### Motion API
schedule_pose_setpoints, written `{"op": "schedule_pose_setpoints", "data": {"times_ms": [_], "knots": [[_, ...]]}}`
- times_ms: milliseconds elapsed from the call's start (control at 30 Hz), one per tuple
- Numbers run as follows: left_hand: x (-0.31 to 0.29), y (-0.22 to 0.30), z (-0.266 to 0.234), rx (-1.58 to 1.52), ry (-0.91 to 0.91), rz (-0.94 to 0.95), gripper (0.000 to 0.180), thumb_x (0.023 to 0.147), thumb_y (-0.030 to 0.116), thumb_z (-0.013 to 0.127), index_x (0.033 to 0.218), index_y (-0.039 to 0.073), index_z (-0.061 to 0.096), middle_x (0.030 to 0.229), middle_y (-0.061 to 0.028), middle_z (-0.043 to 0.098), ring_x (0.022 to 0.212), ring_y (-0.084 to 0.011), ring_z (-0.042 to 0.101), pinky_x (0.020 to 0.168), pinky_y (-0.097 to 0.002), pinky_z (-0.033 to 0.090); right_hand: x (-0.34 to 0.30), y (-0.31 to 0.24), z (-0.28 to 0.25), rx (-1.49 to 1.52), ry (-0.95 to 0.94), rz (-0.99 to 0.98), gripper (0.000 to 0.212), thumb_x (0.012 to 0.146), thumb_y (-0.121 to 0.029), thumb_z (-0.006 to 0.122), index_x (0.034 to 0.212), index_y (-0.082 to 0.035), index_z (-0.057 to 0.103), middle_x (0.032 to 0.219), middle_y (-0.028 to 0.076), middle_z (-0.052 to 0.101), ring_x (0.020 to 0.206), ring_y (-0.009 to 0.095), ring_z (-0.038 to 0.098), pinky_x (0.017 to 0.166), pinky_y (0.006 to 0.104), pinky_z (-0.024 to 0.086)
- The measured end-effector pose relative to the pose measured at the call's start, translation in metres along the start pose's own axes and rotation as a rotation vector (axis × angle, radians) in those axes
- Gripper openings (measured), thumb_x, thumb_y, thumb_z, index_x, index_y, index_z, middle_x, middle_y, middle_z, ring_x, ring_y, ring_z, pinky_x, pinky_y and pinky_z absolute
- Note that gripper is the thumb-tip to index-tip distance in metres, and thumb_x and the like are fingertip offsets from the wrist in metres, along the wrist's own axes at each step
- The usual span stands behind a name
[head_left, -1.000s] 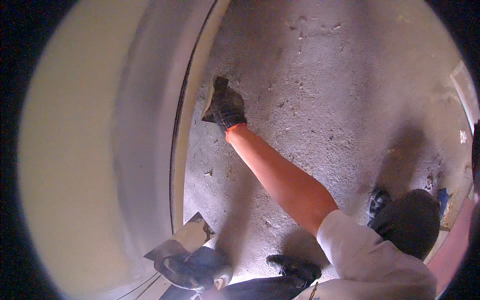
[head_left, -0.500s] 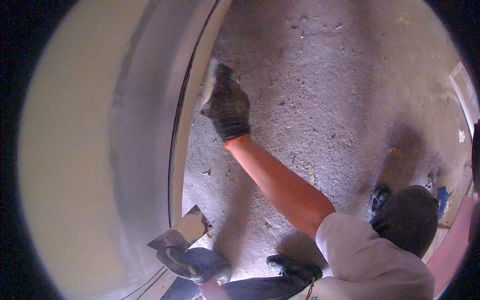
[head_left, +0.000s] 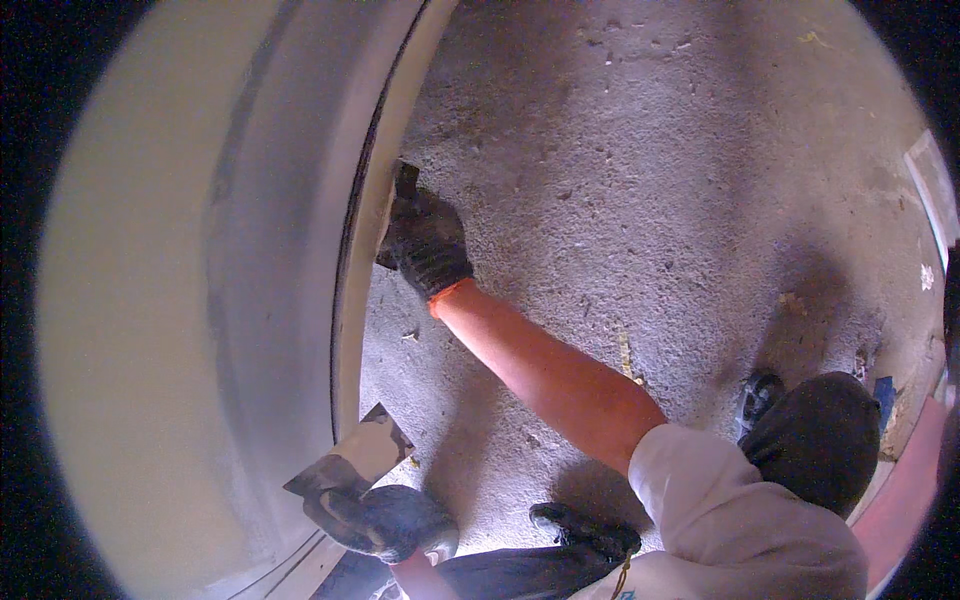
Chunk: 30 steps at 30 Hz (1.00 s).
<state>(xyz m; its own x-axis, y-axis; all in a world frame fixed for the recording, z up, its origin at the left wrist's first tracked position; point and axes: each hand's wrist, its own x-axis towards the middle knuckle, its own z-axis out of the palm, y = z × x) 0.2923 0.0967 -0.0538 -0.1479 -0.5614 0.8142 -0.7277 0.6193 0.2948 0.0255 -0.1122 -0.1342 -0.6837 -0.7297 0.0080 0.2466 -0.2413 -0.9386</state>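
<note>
My left hand (head_left: 385, 522), in a dark work glove, is closed on a wide putty knife (head_left: 365, 450). Pale joint compound lies on its blade, which is held beside the lower end of the wall edge. My right hand (head_left: 430, 238), in a black glove with an orange cuff, grips another putty knife (head_left: 406, 180). Only dark ends of that blade show past the glove; its handle is hidden. The blade is at the pale edge strip (head_left: 376, 185) of the wall, farther from me than the left hand.
A board wall (head_left: 130, 300) with a grey coated band (head_left: 275, 250) fills the left side. Rough concrete floor (head_left: 590, 230) lies to the right, with small debris and a yellow strip (head_left: 625, 355). My dark shoe (head_left: 585, 530) is low in view. A pale panel (head_left: 930, 185) is at far right.
My right hand has come nearer to me and shifted left, with its putty knife now at the wall's edge. The left hand and its knife have moved slightly left.
</note>
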Motion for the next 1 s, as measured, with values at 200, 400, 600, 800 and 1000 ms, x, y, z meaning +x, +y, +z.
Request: {"op": "schedule_pose_setpoints", "data": {"times_ms": [200,400,600,800,1000], "knots": [[0.018,0.024,-0.002,0.065,-0.101,0.077,0.037,0.101,0.030,0.046,0.115,-0.004,0.052,0.117,-0.0184,0.053,0.100,-0.0318,0.054,0.087,-0.0410,0.050,-0.032,-0.038,0.009,-0.086,0.169,-0.277,0.024,0.092,-0.021,0.052,0.104,-0.002,0.063,0.091,0.021,0.064,0.087,0.038,0.060,0.078,0.0438,0.048],[0.029,0.037,0.009,0.309,-0.123,0.343,0.036,0.102,0.031,0.045,0.119,-0.001,0.048,0.114,-0.0173,0.053,0.100,-0.0288,0.055,0.084,-0.0391,0.049,-0.025,-0.023,-0.019,0.035,0.146,-0.015,0.030,0.098,-0.027,0.047,0.106,-0.003,0.063,0.101,0.021,0.066,0.093,0.035,0.063,0.079,0.0419,0.050],[0.018,0.060,0.031,0.242,0.063,0.066,0.035,0.102,0.035,0.046,0.118,0.003,0.049,0.116,-0.0126,0.054,0.102,-0.0248,0.054,0.086,-0.0390,0.050,-0.029,0.016,-0.012,0.035,-0.062,0.159,0.037,0.098,-0.036,0.048,0.102,-0.003,0.063,0.093,0.021,0.067,0.082,0.035,0.065,0.071,0.0402,0.050],[0.024,0.020,-0.014,0.083,-0.029,-0.001,0.040,0.101,0.032,0.048,0.123,-0.001,0.050,0.123,-0.0147,0.054,0.105,-0.0253,0.055,0.087,-0.0383,0.051,-0.042,-0.005,0.031,0.171,0.123,-0.114,0.023,0.093,-0.024,0.055,0.097,-0.002,0.060,0.084,0.017,0.061,0.086,0.028,0.060,0.078,0.0364,0.049],[0.015,0.002,-0.029,0.157,-0.061,0.277,0.047,0.100,0.030,0.051,0.128,-0.008,0.048,0.129,-0.0190,0.051,0.111,-0.0261,0.054,0.089,-0.0390,0.051,-0.079,-0.045,0.030,-0.297,0.164,-0.238,0.033,0.089,-0.019,0.055,0.115,0.002,0.055,0.102,0.020,0.060,0.096,0.036,0.057,0.086,0.0443,0.049]]}}
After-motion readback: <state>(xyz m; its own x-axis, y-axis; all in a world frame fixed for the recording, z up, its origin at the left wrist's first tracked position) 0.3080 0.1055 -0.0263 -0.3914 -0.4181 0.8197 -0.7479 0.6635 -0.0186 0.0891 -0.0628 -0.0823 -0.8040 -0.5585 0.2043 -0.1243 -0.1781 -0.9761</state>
